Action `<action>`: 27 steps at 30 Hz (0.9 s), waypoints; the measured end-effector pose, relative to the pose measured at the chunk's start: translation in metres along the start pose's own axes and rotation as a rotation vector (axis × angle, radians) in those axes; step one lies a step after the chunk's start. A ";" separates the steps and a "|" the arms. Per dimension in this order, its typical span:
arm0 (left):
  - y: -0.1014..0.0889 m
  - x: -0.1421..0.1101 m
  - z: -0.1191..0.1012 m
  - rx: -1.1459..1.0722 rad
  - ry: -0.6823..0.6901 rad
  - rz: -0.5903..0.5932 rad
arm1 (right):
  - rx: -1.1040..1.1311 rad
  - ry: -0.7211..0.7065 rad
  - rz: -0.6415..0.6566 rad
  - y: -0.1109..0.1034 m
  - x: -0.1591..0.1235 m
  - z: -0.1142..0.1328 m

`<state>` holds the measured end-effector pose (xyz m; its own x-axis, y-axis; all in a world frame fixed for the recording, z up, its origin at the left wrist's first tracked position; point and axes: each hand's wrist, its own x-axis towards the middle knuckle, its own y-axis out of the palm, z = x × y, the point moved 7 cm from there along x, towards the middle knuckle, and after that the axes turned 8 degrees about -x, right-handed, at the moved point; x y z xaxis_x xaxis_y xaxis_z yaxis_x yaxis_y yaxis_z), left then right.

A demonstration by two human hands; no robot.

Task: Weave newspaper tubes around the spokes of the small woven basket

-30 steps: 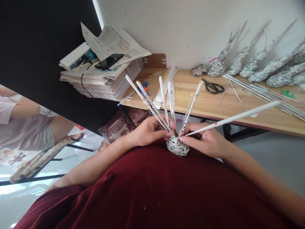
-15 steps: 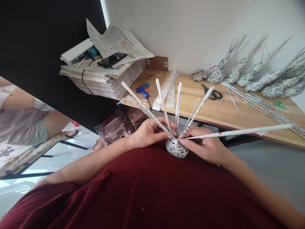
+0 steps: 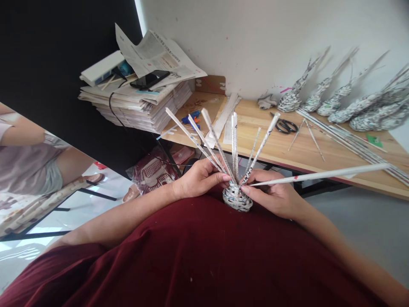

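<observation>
A small woven basket [image 3: 237, 199] of rolled newspaper rests on my lap against the dark red cloth [image 3: 204, 251]. Several upright paper rods fan out from its neck. My left hand [image 3: 204, 177] pinches the base of the rods on the left side, thumb near the rim. On the other side, my right hand [image 3: 275, 194] is closed at the rim, thumb and fingers gripping a long white paper tube [image 3: 319, 175] that sticks out to the right. The fingertips of both hands are partly hidden behind the rods.
On the wooden table [image 3: 255, 123] lie black-handled scissors [image 3: 286, 125], a blue glue gun [image 3: 191, 117], paper strips and long paper rods [image 3: 351, 147]. Woven newspaper pieces [image 3: 290, 100] line the wall. A newspaper stack [image 3: 140, 106] bears a phone [image 3: 150, 79]. Another person sits at left.
The upright rods have shifted and spread a little, with one more showing apart on the left. The long tube's far end has risen slightly; both hands stay at the rim.
</observation>
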<state>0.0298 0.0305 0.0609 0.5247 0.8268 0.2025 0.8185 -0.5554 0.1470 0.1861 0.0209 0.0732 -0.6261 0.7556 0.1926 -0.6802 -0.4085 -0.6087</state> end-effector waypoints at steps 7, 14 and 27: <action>0.003 0.002 0.002 -0.018 0.000 -0.014 | -0.039 -0.044 -0.008 0.001 0.000 0.003; -0.020 -0.002 0.002 0.266 0.015 -0.283 | -0.189 -0.143 -0.192 -0.009 -0.003 0.018; 0.019 -0.011 -0.047 0.725 0.448 0.055 | -0.403 -0.229 -0.278 -0.007 -0.004 0.025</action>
<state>0.0285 0.0072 0.1069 0.5514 0.6023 0.5772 0.8219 -0.2736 -0.4997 0.1837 0.0082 0.0958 -0.5411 0.6577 0.5240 -0.6600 0.0541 -0.7494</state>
